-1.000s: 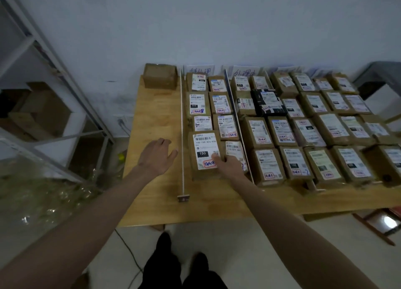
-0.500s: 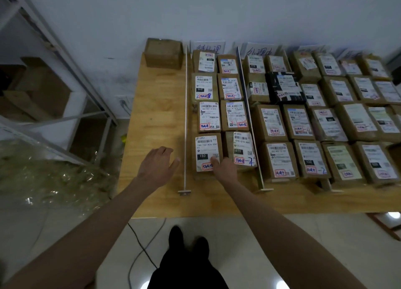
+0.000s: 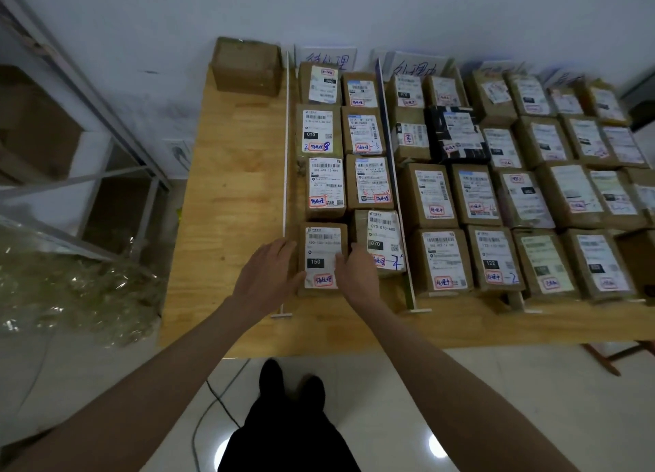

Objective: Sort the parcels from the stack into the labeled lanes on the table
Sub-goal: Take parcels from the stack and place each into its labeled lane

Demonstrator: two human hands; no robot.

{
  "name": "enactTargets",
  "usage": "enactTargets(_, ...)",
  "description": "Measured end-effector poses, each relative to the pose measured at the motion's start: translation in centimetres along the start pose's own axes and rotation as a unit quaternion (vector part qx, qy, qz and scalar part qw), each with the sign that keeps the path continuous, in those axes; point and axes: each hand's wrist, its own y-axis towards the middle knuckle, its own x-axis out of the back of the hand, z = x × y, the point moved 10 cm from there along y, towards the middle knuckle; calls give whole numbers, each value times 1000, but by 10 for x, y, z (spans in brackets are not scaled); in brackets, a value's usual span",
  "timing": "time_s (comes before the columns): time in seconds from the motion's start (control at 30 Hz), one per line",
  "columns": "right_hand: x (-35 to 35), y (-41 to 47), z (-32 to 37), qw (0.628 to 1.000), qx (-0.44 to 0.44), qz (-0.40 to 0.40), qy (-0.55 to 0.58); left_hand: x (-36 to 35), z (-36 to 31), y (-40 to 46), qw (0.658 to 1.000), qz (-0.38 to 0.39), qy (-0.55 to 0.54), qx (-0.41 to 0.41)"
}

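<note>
A: Where was the parcel marked 150 [image 3: 322, 257] found?

B: It was found lying flat on the wooden desk [image 3: 235, 191], at the near end of the leftmost filled lane, just right of the thin white divider rail [image 3: 286, 174]. Its long axis was seen running away from the near edge toward the wall, with the label face up and the print upright to the viewer (the red-ringed stamp at the near end).

A: And how were the hands placed?

B: The left hand [image 3: 264, 276] was laid against the parcel's left side, its fingers fairly straight and reaching along that edge. The right hand [image 3: 356, 276] was set at the parcel's right side, between it and the parcel marked 070 [image 3: 384, 241], with fingertips resting on the label's right edge. Whether the box was truly gripped could not be told; no curling round it was shown.

A: What else was noted?

B: Three further rows of parcels were seen behind it in the same lane, and a plain brown box [image 3: 248, 66] stood alone at the far left corner. More parcels filled the lanes to the right.
</note>
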Motion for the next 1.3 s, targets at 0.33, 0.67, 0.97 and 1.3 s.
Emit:
enactTargets(0.33, 44, 26, -46, 982, 56, 19, -178, -48, -35, 5, 997, 40, 65, -17)
enactTargets(0.67, 35, 12, -51, 979, 69, 9, -194, -37, -31, 29, 996, 5, 87, -8)
enactTargets(0.97, 36, 18, -38, 977, 93, -10, -194, -35, -34, 33, 999, -6, 46, -9)
enactTargets(1.3, 38, 14, -42, 975, 97, 9, -199, -43, -29, 34, 997, 25, 73, -14)
